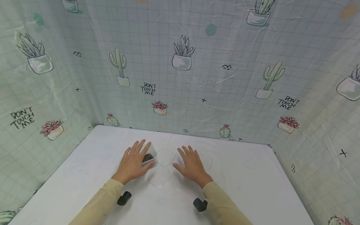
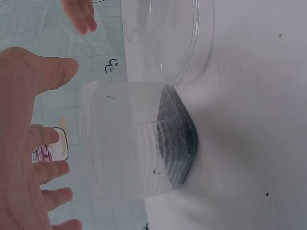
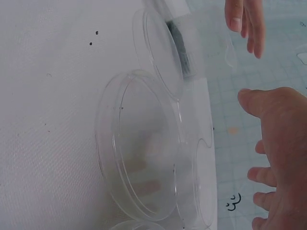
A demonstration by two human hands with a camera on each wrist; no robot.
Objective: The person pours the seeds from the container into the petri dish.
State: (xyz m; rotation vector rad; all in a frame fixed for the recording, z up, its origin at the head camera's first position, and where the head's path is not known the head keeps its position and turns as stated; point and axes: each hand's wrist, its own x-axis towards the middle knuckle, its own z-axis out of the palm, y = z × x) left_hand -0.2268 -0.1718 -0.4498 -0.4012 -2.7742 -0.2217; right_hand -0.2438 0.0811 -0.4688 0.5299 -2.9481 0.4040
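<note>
My left hand (image 1: 134,163) hovers with spread fingers above a clear plastic tub (image 2: 115,143). Dark granular material (image 2: 178,136), perhaps soil, covers the bottom of the tub; in the head view the hand partly hides it. Fingers and thumb stand apart from the tub's rim in the left wrist view. To the right, my right hand (image 1: 192,164) is held above several clear, round, shallow dishes that look like petri dishes, one of them a petri dish (image 3: 144,148) seen close in the right wrist view. Its fingers are extended and hold nothing.
All of this stands on a white table (image 1: 242,181). Another petri dish (image 1: 159,176) lies between the hands, towards the front. A cactus-printed sheet (image 1: 180,93) hangs behind and at both sides. Small dark specks dot the tabletop in the wrist views.
</note>
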